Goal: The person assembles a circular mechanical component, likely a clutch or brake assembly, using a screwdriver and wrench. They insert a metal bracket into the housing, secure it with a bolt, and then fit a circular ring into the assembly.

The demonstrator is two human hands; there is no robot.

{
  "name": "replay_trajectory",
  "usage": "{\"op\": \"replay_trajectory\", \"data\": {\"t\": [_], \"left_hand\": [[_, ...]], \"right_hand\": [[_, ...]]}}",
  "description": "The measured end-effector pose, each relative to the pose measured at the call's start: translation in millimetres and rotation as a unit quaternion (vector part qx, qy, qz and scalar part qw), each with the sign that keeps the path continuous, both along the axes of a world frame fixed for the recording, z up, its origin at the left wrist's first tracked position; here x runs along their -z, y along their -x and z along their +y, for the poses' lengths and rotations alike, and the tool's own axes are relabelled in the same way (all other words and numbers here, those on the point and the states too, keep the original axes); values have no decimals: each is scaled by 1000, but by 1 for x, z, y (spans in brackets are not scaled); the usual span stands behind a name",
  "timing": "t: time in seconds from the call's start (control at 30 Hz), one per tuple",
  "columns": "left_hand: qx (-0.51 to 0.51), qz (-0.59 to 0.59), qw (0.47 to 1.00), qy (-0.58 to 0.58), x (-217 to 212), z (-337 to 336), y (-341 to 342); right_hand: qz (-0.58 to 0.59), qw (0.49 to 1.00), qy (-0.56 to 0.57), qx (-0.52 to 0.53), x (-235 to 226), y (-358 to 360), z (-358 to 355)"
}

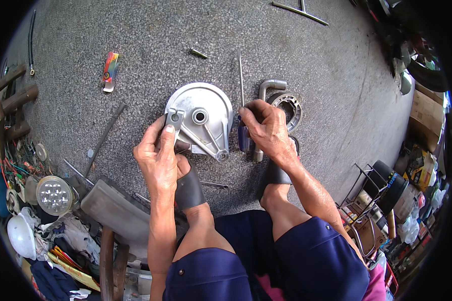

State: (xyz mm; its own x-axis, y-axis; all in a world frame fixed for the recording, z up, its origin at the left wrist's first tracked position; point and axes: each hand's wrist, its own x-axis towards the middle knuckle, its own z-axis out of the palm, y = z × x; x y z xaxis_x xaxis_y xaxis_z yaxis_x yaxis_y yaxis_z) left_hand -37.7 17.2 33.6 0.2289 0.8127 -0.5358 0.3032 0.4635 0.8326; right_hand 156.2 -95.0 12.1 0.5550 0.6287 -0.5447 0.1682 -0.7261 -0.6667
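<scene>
A round silver brake plate (206, 98) with a hub hole and a ribbed arm is in front of me at the middle. My left hand (158, 153) grips a small metal brake lever (175, 118) with a hole in its end, thumb on top, at the plate's left edge. Whether the lever is fixed to the plate, I cannot tell. To the right of the plate, my right hand (268, 128) has its fingers closed at the top of the blue handle of a screwdriver (241, 80). The screwdriver's shaft points away from me.
Beside my right hand are a bent socket wrench (272, 84) and a metal ring (297, 110). Farther off lie a bolt (199, 53), a small colourful box (110, 70) and a T-handle tool (301, 13). A headlamp (55, 194) and clutter stand left; boxes (427, 113) and a rack stand right.
</scene>
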Motion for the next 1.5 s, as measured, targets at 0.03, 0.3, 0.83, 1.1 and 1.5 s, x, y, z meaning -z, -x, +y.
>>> {"op": "replay_trajectory", "data": {"t": [0.03, 0.3, 0.83, 1.1, 1.5], "left_hand": [[3, 3, 1000, 0, 1, -1, 3], [-11, 6, 1000, -17, 8, -5, 4], [-9, -4, 999, 54, -7, 10, -4], [-25, -11, 1000, -4, 28, 0, 0], [-31, -29, 999, -2, 26, 2, -1]], "right_hand": [[-70, 996, 35, -46, 3, -2, -6], [-173, 962, 44, -207, 15, 6, -11], [-140, 935, -301, -123, -82, 2, 80], [-94, 916, -267, -283, -65, 26, 97], [-122, 904, -322, -252, -72, 26, 102]]}}
